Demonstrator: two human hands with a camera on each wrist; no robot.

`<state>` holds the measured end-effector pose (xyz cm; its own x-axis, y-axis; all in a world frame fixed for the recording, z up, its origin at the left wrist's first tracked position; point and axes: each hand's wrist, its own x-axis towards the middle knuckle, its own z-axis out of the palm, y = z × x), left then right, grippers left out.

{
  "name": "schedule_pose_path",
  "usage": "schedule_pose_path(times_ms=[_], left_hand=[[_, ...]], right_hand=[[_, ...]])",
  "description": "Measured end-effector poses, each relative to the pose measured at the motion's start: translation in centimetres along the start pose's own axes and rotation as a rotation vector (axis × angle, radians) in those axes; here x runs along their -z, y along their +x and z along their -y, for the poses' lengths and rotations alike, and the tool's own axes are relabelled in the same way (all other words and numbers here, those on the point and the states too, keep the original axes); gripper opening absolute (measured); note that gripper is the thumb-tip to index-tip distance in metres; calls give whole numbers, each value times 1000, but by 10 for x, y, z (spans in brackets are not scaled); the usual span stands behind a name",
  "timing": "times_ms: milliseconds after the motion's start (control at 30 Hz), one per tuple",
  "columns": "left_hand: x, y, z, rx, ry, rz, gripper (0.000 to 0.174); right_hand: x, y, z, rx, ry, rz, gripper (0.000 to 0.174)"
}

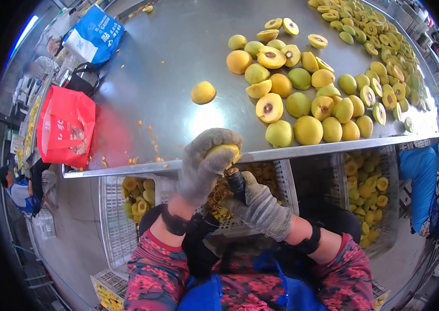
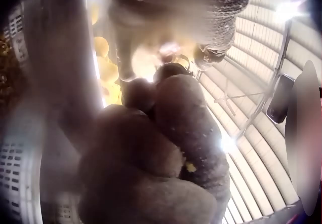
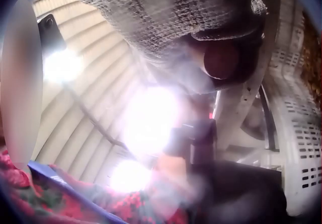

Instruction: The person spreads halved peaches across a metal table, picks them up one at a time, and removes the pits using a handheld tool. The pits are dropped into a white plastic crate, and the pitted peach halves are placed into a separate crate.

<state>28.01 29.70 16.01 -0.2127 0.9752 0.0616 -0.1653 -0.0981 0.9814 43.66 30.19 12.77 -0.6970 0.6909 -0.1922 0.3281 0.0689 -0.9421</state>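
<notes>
My gloved left hand (image 1: 205,160) holds a yellow fruit (image 1: 230,151), probably a peach, above the metal table's front edge, its fingers curled over the top. Just below it, my right hand (image 1: 266,207), in a grey knit glove, grips a tool by its dark handle (image 1: 236,185). The handle's upper end meets the underside of the fruit; the working tip is hidden there. The round butt of the handle (image 3: 221,60) shows in the right wrist view. On the table beyond my left hand lies a single fruit (image 1: 203,92).
Whole and halved fruits (image 1: 308,129), some with pits showing, cover the table's right side. A red bag (image 1: 66,127) and a blue bag (image 1: 95,35) stand at the left. Below the edge are white crates (image 1: 113,223) of fruit and scraps. People sit at both sides.
</notes>
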Motion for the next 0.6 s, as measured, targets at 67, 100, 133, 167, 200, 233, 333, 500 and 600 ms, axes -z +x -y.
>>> schedule_pose_path(times_ms=[67,100,133,167,200,233,333,500,600], left_hand=[[-3,-1,-5,47,-22,5,32],[-2,0,-6,72,3,36,31],[1,2,-7,97,28,66,29],[4,4,-7,122,52,96,28],[5,6,-9,128,70,140,26],[6,8,-11,135,88,182,25],[7,10,-13,175,111,252,22],[13,12,-9,188,160,310,22],[14,13,-9,196,120,328,22]], right_hand=[[2,-1,3,-22,-41,13,45],[3,-2,4,-34,-61,22,45],[2,-3,1,16,-16,16,45],[0,-4,-5,64,29,11,45],[-1,-5,-5,112,75,7,45],[0,-6,-3,20,97,37,45],[3,-8,3,-161,159,103,47],[8,-10,11,-284,444,237,46],[14,-11,19,-296,624,317,40]])
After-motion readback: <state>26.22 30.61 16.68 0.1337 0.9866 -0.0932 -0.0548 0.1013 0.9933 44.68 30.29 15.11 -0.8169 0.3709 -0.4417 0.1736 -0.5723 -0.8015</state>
